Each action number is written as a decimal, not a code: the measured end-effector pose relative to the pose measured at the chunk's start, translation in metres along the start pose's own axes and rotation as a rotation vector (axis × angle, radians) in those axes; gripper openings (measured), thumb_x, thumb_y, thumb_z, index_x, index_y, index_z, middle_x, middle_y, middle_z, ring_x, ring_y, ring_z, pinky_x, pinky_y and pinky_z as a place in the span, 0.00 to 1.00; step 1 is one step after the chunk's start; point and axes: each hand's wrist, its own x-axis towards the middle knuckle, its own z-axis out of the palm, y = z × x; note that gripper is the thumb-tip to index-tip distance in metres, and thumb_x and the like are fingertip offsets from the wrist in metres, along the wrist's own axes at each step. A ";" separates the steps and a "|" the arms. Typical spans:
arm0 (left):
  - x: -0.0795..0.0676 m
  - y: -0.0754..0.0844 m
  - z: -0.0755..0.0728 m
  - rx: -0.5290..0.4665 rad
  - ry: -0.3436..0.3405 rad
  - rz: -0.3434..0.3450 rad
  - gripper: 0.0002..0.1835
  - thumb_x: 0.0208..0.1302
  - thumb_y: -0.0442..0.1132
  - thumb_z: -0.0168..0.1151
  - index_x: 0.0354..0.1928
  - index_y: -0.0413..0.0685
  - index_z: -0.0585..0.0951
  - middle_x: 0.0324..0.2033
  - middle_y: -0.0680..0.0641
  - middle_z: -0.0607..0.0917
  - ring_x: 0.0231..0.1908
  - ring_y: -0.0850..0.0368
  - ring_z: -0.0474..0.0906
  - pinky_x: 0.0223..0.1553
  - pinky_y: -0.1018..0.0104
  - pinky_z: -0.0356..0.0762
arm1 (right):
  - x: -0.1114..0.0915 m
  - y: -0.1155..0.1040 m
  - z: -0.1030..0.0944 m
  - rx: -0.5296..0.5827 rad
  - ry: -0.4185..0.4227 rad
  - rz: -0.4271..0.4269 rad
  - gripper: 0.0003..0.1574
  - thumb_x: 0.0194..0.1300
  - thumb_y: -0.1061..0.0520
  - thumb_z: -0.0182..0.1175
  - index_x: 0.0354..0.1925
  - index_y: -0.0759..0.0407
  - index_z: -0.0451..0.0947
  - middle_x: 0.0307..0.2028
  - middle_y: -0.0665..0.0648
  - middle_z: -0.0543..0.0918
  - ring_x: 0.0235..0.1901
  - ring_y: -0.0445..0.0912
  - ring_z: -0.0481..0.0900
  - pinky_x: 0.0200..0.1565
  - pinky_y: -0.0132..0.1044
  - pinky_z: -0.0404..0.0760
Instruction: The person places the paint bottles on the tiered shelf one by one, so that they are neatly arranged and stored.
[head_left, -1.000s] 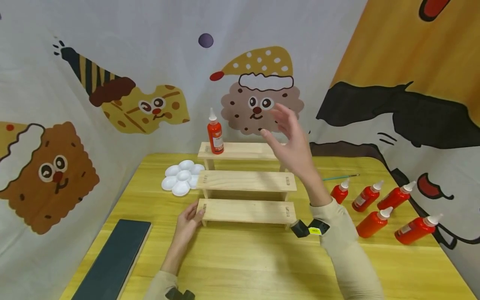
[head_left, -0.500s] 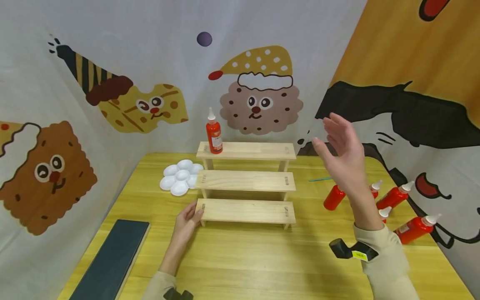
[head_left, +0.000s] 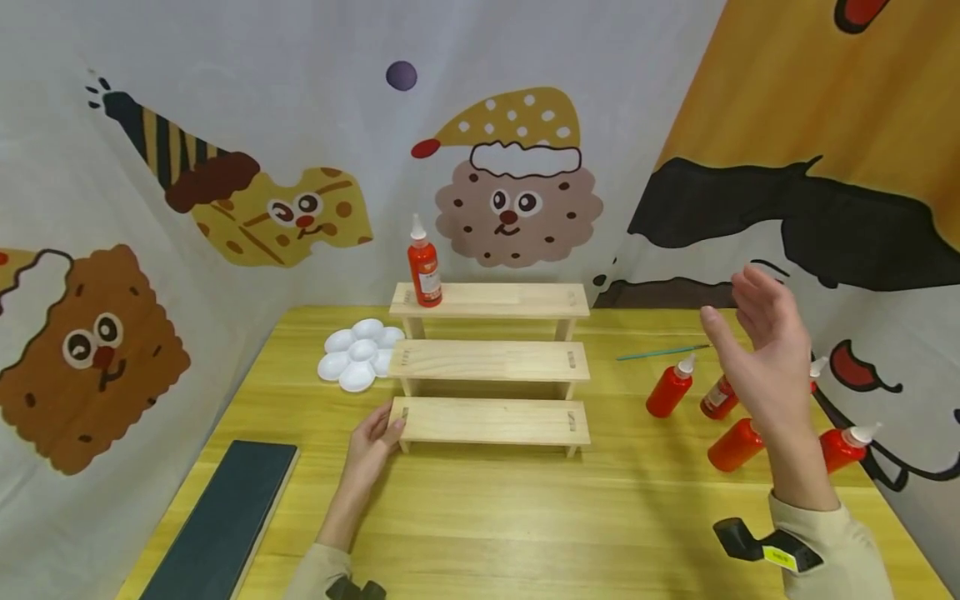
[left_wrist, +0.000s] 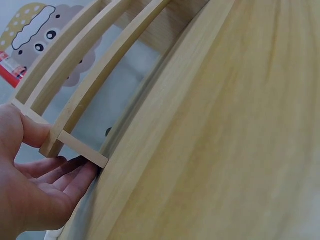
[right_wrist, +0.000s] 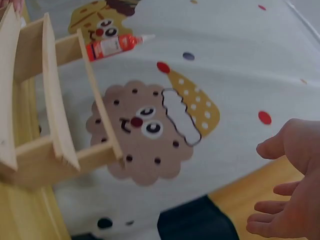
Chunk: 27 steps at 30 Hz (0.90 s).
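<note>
A three-tier wooden step rack (head_left: 490, 420) stands on the table. At the left end of its lowest step, my left hand (head_left: 372, 444) grips the board. In the left wrist view the thumb (left_wrist: 35, 131) lies against the step and the fingers curl beside its leg. One red squeeze bottle (head_left: 426, 271) with a white nozzle stands upright on the top step's left end. My right hand (head_left: 772, 367) is in the air at the right, fingers spread and nothing in them. Behind and around it are several more red bottles (head_left: 669, 390), some partly hidden by the hand and forearm.
A white flower-shaped paint palette (head_left: 356, 370) lies left of the rack. The dark flat board (head_left: 225, 517) is at the table's left edge. A thin teal paintbrush (head_left: 660, 352) lies behind the bottles. Patterned cloth (head_left: 300, 83) hangs behind the table.
My right hand has moved right and lower, from beside the top step to over the group of bottles. The left hand stays on the rack, and the bottle on the top step keeps its place.
</note>
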 end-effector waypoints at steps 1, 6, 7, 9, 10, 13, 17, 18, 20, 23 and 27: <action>0.000 0.000 0.000 -0.002 -0.001 0.000 0.30 0.75 0.39 0.59 0.73 0.35 0.65 0.67 0.28 0.73 0.65 0.37 0.74 0.56 0.69 0.82 | -0.001 0.004 -0.003 -0.007 0.005 0.014 0.39 0.72 0.55 0.61 0.76 0.42 0.59 0.74 0.52 0.69 0.73 0.43 0.65 0.73 0.29 0.64; 0.001 -0.001 0.001 -0.009 0.002 -0.002 0.29 0.74 0.39 0.59 0.73 0.35 0.66 0.66 0.28 0.74 0.64 0.37 0.75 0.55 0.69 0.83 | -0.006 0.028 -0.021 -0.076 0.028 0.107 0.39 0.74 0.51 0.59 0.77 0.41 0.57 0.76 0.50 0.65 0.75 0.42 0.62 0.74 0.28 0.60; 0.001 -0.002 0.001 -0.012 0.003 -0.007 0.29 0.74 0.38 0.59 0.72 0.35 0.67 0.66 0.28 0.74 0.63 0.37 0.75 0.55 0.69 0.83 | -0.007 0.033 -0.025 -0.087 0.031 0.127 0.39 0.74 0.51 0.59 0.77 0.40 0.56 0.76 0.50 0.65 0.75 0.42 0.62 0.75 0.28 0.60; 0.003 -0.003 0.001 -0.015 0.007 -0.015 0.29 0.74 0.38 0.59 0.72 0.36 0.67 0.66 0.29 0.74 0.63 0.38 0.76 0.54 0.70 0.83 | -0.011 0.044 -0.032 -0.112 0.030 0.166 0.40 0.75 0.49 0.58 0.78 0.39 0.55 0.77 0.50 0.63 0.76 0.43 0.60 0.75 0.28 0.59; 0.004 -0.003 0.001 -0.015 0.008 -0.017 0.29 0.74 0.37 0.59 0.72 0.36 0.67 0.66 0.29 0.74 0.63 0.38 0.75 0.54 0.70 0.83 | -0.012 0.049 -0.035 -0.121 0.027 0.185 0.40 0.75 0.49 0.58 0.78 0.38 0.54 0.77 0.50 0.62 0.76 0.43 0.60 0.75 0.29 0.58; 0.005 -0.004 0.001 -0.018 0.008 -0.025 0.29 0.74 0.37 0.59 0.72 0.37 0.67 0.67 0.29 0.74 0.64 0.37 0.75 0.53 0.72 0.82 | -0.019 0.065 -0.042 -0.145 0.016 0.233 0.41 0.75 0.48 0.57 0.79 0.39 0.52 0.78 0.52 0.60 0.77 0.45 0.58 0.77 0.35 0.56; 0.006 -0.004 0.002 -0.015 0.010 -0.025 0.29 0.73 0.37 0.60 0.73 0.37 0.67 0.67 0.29 0.74 0.64 0.37 0.74 0.53 0.73 0.82 | -0.028 0.089 -0.048 -0.166 -0.008 0.274 0.42 0.75 0.47 0.56 0.79 0.42 0.50 0.79 0.55 0.58 0.78 0.48 0.56 0.77 0.32 0.55; 0.006 -0.003 0.002 -0.016 0.010 -0.024 0.29 0.73 0.37 0.60 0.73 0.37 0.67 0.67 0.29 0.74 0.64 0.38 0.74 0.53 0.73 0.82 | -0.030 0.094 -0.049 -0.171 -0.009 0.283 0.42 0.75 0.47 0.57 0.80 0.42 0.50 0.79 0.57 0.58 0.78 0.48 0.56 0.76 0.29 0.55; 0.005 -0.003 0.002 -0.019 0.010 -0.023 0.29 0.74 0.37 0.60 0.73 0.37 0.67 0.66 0.30 0.74 0.64 0.39 0.75 0.52 0.74 0.82 | -0.034 0.105 -0.049 -0.165 -0.015 0.305 0.43 0.75 0.47 0.57 0.80 0.44 0.50 0.79 0.58 0.57 0.78 0.49 0.56 0.75 0.25 0.55; 0.005 -0.002 0.002 -0.027 0.009 -0.024 0.29 0.74 0.37 0.59 0.73 0.38 0.67 0.66 0.30 0.75 0.64 0.40 0.75 0.51 0.76 0.81 | -0.040 0.119 -0.047 -0.151 -0.024 0.352 0.44 0.75 0.47 0.57 0.80 0.46 0.49 0.79 0.61 0.56 0.78 0.52 0.55 0.70 0.16 0.55; 0.004 -0.002 0.002 -0.033 0.011 -0.022 0.29 0.74 0.37 0.60 0.73 0.37 0.67 0.66 0.29 0.74 0.63 0.40 0.75 0.51 0.76 0.81 | -0.048 0.134 -0.042 -0.134 -0.040 0.419 0.46 0.74 0.46 0.58 0.80 0.48 0.48 0.79 0.64 0.56 0.78 0.56 0.55 0.65 0.10 0.55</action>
